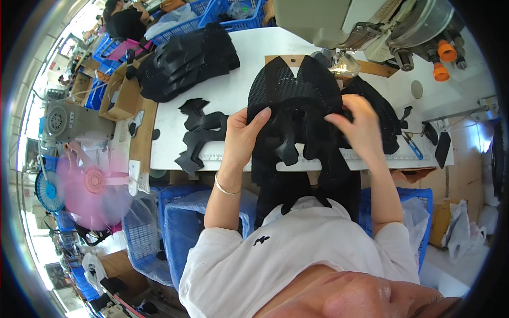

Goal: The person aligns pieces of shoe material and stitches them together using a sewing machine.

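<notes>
A flat black shoe upper [292, 106], with a perforated mesh front and cut-out straps toward me, lies spread beneath the sewing machine head [331, 21]. My left hand [246, 132] pinches its left edge, thumb on top and fingers underneath. At its right edge is my right hand [360, 124], thumb over the border and the other fingers partly hidden and slightly blurred. To the left of my left hand lie loose black cut pieces [196, 132]. Another dark stack of pieces [379, 108] rests behind my right hand.
A thick pile of black uppers [185, 61] sits at the table's far left. On the right lie a blue cutter [412, 146] and a dark phone-like slab [442, 150]. Plastic-lined blue crates [177, 233] stand below the near edge; a pink fan [95, 181] is at left.
</notes>
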### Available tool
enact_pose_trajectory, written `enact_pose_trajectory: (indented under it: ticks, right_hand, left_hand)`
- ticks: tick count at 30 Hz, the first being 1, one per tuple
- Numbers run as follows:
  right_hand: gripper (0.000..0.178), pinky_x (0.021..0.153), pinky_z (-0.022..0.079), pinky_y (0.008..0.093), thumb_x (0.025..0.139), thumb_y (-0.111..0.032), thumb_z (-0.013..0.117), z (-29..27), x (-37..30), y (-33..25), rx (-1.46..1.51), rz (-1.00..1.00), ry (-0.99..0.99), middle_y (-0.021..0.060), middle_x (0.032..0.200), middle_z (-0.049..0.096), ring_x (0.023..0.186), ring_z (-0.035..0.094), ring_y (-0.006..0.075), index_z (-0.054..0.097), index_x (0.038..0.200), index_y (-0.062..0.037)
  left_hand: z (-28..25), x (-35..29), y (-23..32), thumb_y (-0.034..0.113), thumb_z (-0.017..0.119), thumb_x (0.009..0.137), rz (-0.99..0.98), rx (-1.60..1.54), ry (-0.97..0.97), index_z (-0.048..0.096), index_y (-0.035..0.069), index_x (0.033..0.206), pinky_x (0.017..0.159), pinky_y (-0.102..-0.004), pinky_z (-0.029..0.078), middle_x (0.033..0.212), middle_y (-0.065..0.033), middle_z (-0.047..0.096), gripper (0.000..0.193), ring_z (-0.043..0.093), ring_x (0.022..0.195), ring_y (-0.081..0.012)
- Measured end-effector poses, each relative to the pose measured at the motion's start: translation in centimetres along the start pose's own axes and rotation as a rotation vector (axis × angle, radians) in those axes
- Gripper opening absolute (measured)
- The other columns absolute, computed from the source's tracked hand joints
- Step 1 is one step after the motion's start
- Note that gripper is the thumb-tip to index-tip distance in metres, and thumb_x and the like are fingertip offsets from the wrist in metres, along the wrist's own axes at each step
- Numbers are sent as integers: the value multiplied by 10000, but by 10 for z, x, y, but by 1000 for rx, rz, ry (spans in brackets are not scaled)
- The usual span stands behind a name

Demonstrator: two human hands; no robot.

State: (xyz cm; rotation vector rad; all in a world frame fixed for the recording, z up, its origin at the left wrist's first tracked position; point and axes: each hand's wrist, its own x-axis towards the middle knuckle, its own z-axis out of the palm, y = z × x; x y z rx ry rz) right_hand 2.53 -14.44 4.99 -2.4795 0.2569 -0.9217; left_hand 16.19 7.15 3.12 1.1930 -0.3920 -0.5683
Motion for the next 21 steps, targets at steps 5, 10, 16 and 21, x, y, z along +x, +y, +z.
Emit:
enact_pose_trajectory:
  ticks: [5,10,16,21]
  right_hand:
    - [167,605,453,274,800,-201,736,-121,-87,22,997,-327,-157,3,721,601,587,574,114,642,802,-63]
    - [220,593,433,360,919,-217,528,-180,-29,-84,1232,-1046,-1252,114,718,613,606,575,229,662,844,-60]
    - [168,558,389,320,867,-202,571,-201,-41,-98,1090,-1023,-1089,15,649,539,532,506,182,599,727,-114]
    - [207,541,383,330,864,-239,592,-202,-52,-91,1179,-1042,-1130,21,650,553,551,524,181,607,713,-98]
  left_hand:
    - [12,-2,9,130,657,916,-25,-59,-37,685,-44,998,672,-199,499,886,-38,698,194,611,754,-58]
    - [8,-10,3,109,656,908,-6,-53,23,693,-33,978,671,-211,511,877,-55,709,163,641,732,-77]
    - [-11,-6,18,136,675,899,19,16,103,693,-18,1010,695,-211,501,896,-30,698,191,617,758,-64]
    - [-98,74,87,180,514,975,427,-365,330,543,-8,1225,977,-413,481,1173,-118,634,315,619,1072,-263]
